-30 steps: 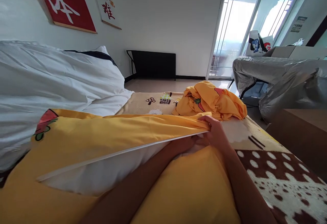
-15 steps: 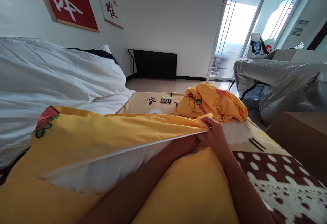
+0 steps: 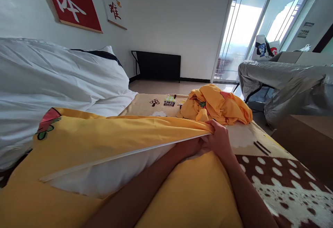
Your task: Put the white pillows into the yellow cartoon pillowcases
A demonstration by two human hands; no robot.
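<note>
A yellow pillowcase [image 3: 125, 129] with a printed carrot at one corner lies across the front of the view. Its long slit gapes, and a white pillow [image 3: 109, 176] shows inside. My left hand [image 3: 194, 145] reaches through the slit to the right end of the case; its fingers are hidden under the cloth. At that end my right hand [image 3: 220, 136] is closed, thumb and fingers pinching the yellow cloth by the slit's edge.
A crumpled yellow cloth [image 3: 215, 103] sits beyond my hands on a patterned brown and beige blanket [image 3: 283, 183]. White bedding [image 3: 59, 79] is heaped at left. A cardboard box [image 3: 307, 145] and a plastic-covered table [image 3: 283, 70] stand at right.
Almost nothing differs. A small fold of yellow cloth behind my right hand now stands up higher; both hands keep their places.
</note>
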